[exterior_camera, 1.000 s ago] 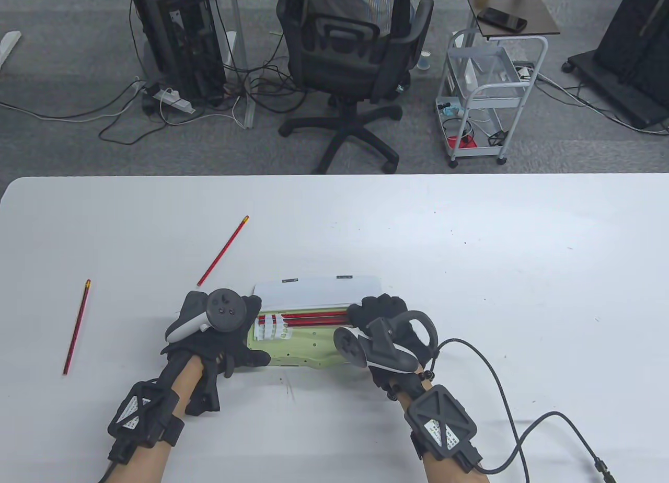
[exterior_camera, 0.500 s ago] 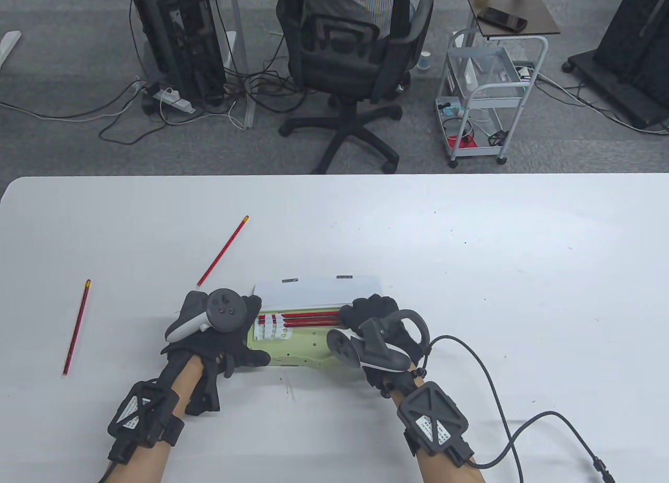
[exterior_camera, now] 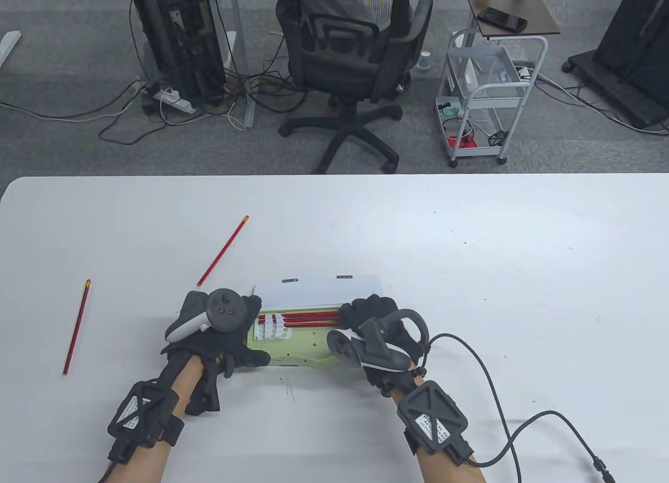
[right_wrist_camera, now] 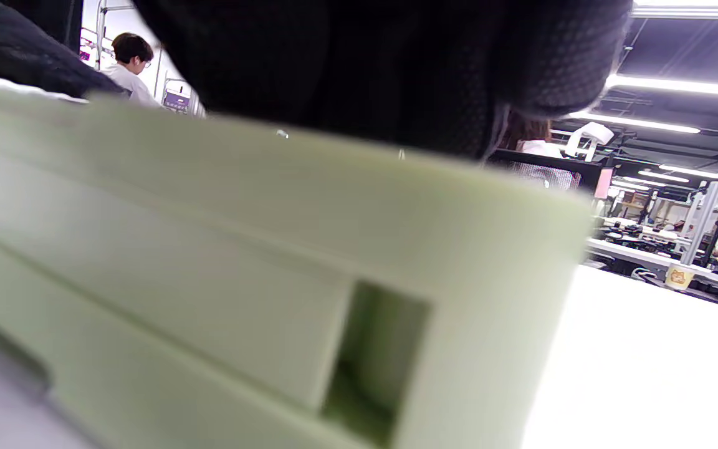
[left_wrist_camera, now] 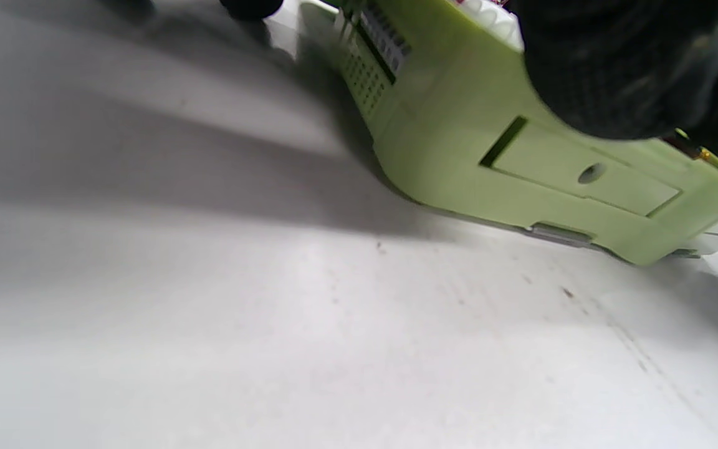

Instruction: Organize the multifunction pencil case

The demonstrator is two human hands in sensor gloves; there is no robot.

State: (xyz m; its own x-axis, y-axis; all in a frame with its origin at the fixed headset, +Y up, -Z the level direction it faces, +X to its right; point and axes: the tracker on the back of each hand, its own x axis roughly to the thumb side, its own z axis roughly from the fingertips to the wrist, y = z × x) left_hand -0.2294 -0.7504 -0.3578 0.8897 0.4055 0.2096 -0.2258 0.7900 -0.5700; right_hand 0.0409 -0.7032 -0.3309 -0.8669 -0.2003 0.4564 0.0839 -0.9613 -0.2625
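Partly hidden, pencil case [exterior_camera: 298,347] ends lie under both hands' fingers [exterior_camera: 360,310].

A pale green pencil case [exterior_camera: 292,349] lies open near the table's front edge, its white lid [exterior_camera: 319,290] tipped up at the far side. Red pencils [exterior_camera: 308,318] lie lengthwise inside it. Two more red pencils lie loose on the table: one [exterior_camera: 223,251] just left of the case, another [exterior_camera: 77,326] far left.
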